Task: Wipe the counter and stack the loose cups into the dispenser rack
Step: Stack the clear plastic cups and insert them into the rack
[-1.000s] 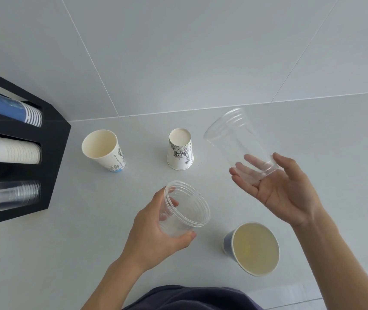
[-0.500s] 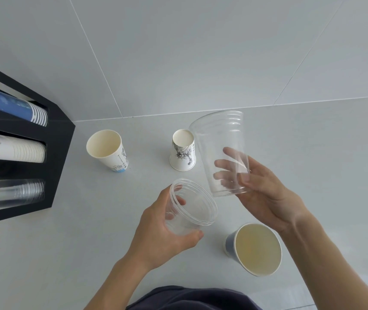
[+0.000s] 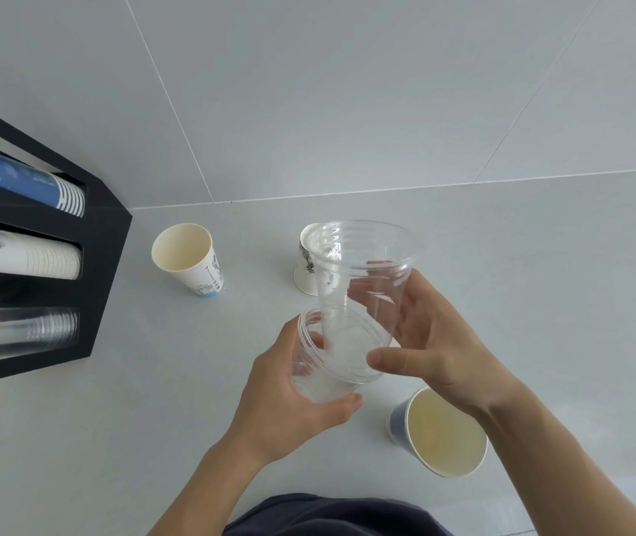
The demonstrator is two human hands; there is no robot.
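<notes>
The right hand (image 3: 436, 342) grips a tall clear cup (image 3: 362, 288), its base entering the clear cup (image 3: 331, 361) gripped by the left hand (image 3: 289, 396) above the tabletop (image 3: 154, 439). Both look light, thin and crushable, so hold them gently around the walls.

the right hand (image 3: 436, 342) lowers a tall clear cup (image 3: 362, 288), base first, into the short clear cup (image 3: 331, 361) gripped by the left hand (image 3: 293, 396). three paper cups stand beyond and beside them.

Two bare forearms, no sleeves or jewellery; dark navy garment (image 3: 331, 514) below, perhaps a shirt.
</notes>
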